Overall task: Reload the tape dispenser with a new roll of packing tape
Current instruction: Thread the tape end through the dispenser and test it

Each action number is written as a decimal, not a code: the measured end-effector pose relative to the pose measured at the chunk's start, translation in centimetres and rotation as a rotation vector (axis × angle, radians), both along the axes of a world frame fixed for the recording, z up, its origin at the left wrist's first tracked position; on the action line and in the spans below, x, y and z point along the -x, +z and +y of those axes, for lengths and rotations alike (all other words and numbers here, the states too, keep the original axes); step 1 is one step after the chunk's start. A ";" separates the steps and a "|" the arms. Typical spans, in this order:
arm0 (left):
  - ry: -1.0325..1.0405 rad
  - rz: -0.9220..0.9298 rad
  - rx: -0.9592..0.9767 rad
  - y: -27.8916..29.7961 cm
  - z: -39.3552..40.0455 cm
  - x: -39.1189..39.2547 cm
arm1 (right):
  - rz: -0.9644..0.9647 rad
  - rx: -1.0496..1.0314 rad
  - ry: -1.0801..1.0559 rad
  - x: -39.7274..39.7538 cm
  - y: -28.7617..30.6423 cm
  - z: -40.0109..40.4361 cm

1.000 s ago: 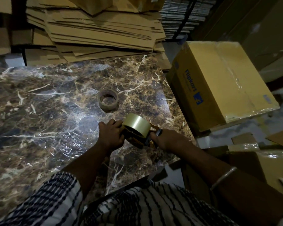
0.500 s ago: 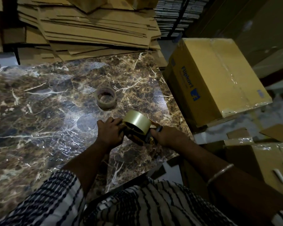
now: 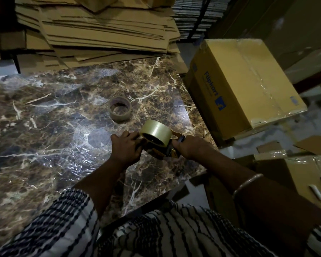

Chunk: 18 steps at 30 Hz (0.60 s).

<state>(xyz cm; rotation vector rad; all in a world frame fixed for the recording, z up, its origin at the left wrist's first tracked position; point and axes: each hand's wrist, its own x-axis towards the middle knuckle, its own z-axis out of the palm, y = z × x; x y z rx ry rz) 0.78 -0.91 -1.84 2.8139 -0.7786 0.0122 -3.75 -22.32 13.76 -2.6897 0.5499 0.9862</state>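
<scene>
A full roll of clear packing tape (image 3: 156,132) sits on the tape dispenser (image 3: 167,151), held just above the marble table (image 3: 44,127) near its right edge. My left hand (image 3: 126,147) grips the dispenser's left side, fingers against the roll. My right hand (image 3: 191,147) is closed around the dispenser's handle on the right. Most of the dispenser's body is hidden by the roll and my hands. A nearly empty tape core (image 3: 120,110) lies flat on the table just beyond my hands.
A stack of flattened cardboard (image 3: 104,30) covers the table's far side. A taped yellow-brown carton (image 3: 243,86) stands right of the table. More open cartons (image 3: 304,169) lie at the lower right. The table edge runs close to my body.
My hands, the roll and the dispenser keep the same hold and place. Only the camera view has shifted slightly.
</scene>
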 end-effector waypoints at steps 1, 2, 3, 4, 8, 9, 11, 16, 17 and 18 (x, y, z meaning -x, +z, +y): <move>0.001 0.001 -0.001 -0.1 0.0 0.0 | -0.024 -0.005 -0.088 0.2 -0.5 -0.3; 0.002 0.004 -0.003 -0.1 0.0 0.0 | -0.016 -0.001 -0.108 0.7 -0.9 -0.5; 0.003 0.005 -0.005 -0.2 0.1 0.0 | 0.003 -0.007 -0.086 1.4 -0.9 -0.5; 0.001 0.010 -0.007 -0.3 0.1 -0.1 | 0.020 -0.009 -0.003 2.2 -0.9 -0.6; 0.002 0.034 0.013 -0.4 0.1 -0.1 | 0.006 0.039 0.399 3.2 -1.6 -0.6; -0.003 0.033 0.014 -0.5 0.1 0.0 | 0.006 0.002 0.318 3.0 -1.4 -0.8; -0.003 0.034 0.019 -0.7 0.2 -0.1 | 0.110 0.030 0.279 3.0 -0.8 -2.3; 0.000 0.031 0.043 -1.1 0.0 0.0 | 0.022 0.038 -0.296 7.8 0.1 -8.9; -0.002 0.024 0.048 -1.3 0.0 0.1 | 0.010 -0.053 -0.337 8.4 -0.2 -9.3; -0.009 0.017 0.052 -1.4 0.0 0.2 | -0.005 -0.138 -0.382 8.8 -0.5 -9.4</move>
